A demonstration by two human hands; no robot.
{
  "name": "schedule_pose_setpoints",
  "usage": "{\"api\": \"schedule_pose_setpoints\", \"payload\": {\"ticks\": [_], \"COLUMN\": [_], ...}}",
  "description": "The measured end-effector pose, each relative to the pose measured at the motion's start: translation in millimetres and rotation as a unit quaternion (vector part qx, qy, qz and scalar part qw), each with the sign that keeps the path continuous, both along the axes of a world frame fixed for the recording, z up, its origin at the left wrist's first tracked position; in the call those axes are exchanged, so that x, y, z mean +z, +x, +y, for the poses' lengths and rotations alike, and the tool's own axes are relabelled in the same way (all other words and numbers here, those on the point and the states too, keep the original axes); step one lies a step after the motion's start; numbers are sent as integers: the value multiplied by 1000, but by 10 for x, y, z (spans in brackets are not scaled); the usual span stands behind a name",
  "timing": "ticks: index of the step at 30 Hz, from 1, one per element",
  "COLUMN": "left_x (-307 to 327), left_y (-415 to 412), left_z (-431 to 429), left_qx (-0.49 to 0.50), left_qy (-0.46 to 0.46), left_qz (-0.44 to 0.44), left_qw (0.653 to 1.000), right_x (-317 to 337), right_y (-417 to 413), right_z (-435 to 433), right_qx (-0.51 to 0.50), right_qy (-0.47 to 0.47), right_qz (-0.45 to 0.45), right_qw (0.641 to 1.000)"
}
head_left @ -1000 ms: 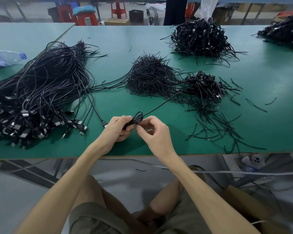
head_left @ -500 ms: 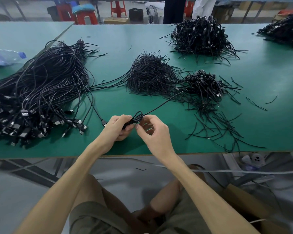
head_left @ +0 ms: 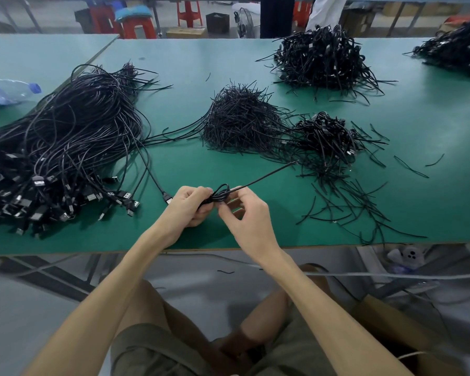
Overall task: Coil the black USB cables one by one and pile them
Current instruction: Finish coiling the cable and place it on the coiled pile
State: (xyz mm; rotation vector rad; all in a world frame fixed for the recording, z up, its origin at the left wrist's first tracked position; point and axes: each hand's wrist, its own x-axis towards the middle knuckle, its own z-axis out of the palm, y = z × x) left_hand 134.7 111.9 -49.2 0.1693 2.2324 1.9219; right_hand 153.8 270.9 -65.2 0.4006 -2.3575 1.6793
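Observation:
My left hand (head_left: 187, 206) grips a small coiled black USB cable (head_left: 219, 194) above the near edge of the green table (head_left: 179, 158). My right hand (head_left: 246, 215) pinches a thin black tie at the coil; the tie's free end (head_left: 272, 175) sticks out up and to the right. A big heap of uncoiled USB cables (head_left: 63, 147) lies at the left, plugs toward me. A small pile of coiled cables (head_left: 326, 134) sits at centre right, and a heap of short black ties (head_left: 239, 118) sits in the middle.
Larger piles of coiled cables lie at the far side (head_left: 320, 58) and far right (head_left: 456, 50). Loose ties (head_left: 347, 207) are scattered at the right front. A plastic bottle (head_left: 8, 90) lies at the far left. Red stools (head_left: 136, 25) stand beyond the table.
The hands stay in place at the coil. The tie's free end has pulled away from the heap and now sticks out shorter to the right.

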Motion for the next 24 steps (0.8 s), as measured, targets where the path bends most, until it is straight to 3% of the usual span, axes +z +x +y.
{"api": "schedule_pose_setpoints", "payload": {"ticks": [11, 16, 24], "left_x": [-30, -86, -68], "left_y": [56, 78, 86], "left_z": [34, 87, 57], "left_qx": [-7, 18, -2], "left_qy": [-23, -129, -75], "left_qz": [51, 150, 144], "left_qw": [998, 980, 987], "right_x": [-30, -3, 11], "right_y": [-6, -21, -10], "right_z": [0, 39, 43], "right_qx": [-27, -44, -54], "right_qy": [-39, -88, -90], "right_qz": [-69, -87, -77], "right_qw": [997, 991, 992]}}
